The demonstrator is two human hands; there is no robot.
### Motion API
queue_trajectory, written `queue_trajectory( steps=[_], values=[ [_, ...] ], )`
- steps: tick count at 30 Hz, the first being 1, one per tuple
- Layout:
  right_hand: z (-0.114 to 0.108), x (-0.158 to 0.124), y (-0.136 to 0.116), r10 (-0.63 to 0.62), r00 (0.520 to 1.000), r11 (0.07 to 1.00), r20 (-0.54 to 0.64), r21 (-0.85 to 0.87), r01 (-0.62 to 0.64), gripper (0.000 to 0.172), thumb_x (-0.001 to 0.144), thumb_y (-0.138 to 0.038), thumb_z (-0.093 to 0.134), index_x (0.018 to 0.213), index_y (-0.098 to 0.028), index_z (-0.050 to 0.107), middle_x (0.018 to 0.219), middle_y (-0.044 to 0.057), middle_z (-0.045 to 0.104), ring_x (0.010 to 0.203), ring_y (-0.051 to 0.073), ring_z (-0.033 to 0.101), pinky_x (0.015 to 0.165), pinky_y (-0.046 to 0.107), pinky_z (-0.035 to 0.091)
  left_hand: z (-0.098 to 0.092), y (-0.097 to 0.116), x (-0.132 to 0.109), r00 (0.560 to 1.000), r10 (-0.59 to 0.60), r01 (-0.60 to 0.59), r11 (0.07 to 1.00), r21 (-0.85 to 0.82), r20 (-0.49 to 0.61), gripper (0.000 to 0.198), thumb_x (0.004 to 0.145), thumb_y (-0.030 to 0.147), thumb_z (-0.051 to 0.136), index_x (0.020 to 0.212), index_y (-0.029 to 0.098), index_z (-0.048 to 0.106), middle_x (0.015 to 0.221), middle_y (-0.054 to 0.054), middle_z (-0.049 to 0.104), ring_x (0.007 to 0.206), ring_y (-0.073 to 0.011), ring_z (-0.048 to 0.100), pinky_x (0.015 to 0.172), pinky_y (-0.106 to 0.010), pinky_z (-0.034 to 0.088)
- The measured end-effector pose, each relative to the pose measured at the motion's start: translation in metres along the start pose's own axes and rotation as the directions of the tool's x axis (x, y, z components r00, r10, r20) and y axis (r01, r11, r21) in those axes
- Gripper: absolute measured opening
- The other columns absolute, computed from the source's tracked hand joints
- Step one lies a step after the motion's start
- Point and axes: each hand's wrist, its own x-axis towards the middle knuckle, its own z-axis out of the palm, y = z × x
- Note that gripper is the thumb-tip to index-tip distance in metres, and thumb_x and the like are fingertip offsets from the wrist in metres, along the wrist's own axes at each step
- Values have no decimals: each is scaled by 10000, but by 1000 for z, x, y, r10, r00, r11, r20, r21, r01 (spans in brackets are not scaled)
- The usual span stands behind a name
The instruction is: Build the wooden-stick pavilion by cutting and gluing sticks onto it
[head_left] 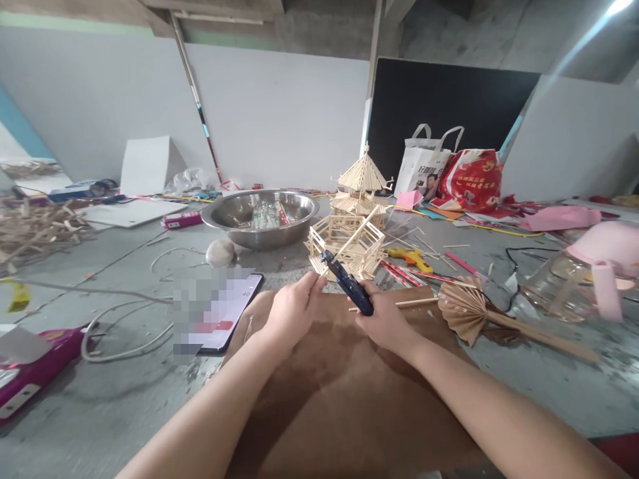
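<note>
Nearest the camera, two bare forearms reach out over a brown cardboard sheet (339,399) that lies on the grey bench (124,399). At the sheet's far edge the right hand (384,322) is wrapped around a dark blue tool (349,287), whose nose points up and to the left, touching or almost touching the lower frame of a stick model tower (357,213). The left hand (292,313) is loosely curled just beside the tool, with its fingertips at the foot of the model. Whether it pinches anything cannot be told. A loose thin stick (417,303) lies just beyond the right hand's knuckles, pointing toward a folded brown paper fan (466,309). The model stands just past the sheet. Its pointed roof and upper tiers look closed and complete, while the bottom tier is still an open lattice of bars, so the work seems well along, with the base left to fill in. To the left lie a phone (224,309), a white cable and a pink object (30,372), and farther off a heap of spare sticks (34,229). Behind the model is a steel bowl (259,216), a yellow tool (412,258) lies to its right, and a red bag (472,178) stands against the wall.
</note>
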Motion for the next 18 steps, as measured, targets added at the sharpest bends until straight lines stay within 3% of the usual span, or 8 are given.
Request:
queue_trajectory(
  steps=[5, 12, 18],
  values=[
    [-4, 0, 0, -24, 1000, 996, -17, -83, 23, 255, 617, -141, 456, 862, -198, 495, 744, 12, 565, 678, 156, 520, 630, 262, 393, 2, 2, -7, 1000, -8, 10, 981, -194, 9, 293, 840, 382, 257, 855, 214, 497, 667, 4, 583, 602, -127, 535, 546, -206, 342],
    [-5, 1, 6, -32, 999, 992, -24, -126, 29, 224, 637, -195, 489, 859, -185, 510, 740, 24, 576, 681, 166, 527, 644, 275, 397, -8, -3, -5, 995, 8, 27, 932, -362, 95, 343, 820, 409, 300, 801, 170, 546, 638, 24, 522, 575, -91, 427, 532, -180, 331],
    [-7, 2, 7, -47, 999, 995, 6, -88, 47, 277, 633, -177, 483, 909, -167, 507, 801, 39, 583, 735, 170, 533, 683, 285, 403, -8, -1, -5, 982, -26, 122, 837, -533, 186, 389, 812, 411, 329, 1029, 154, 525, 624, 25, 529, 487, -71, 389, 468, -176, 324]
  ],
)
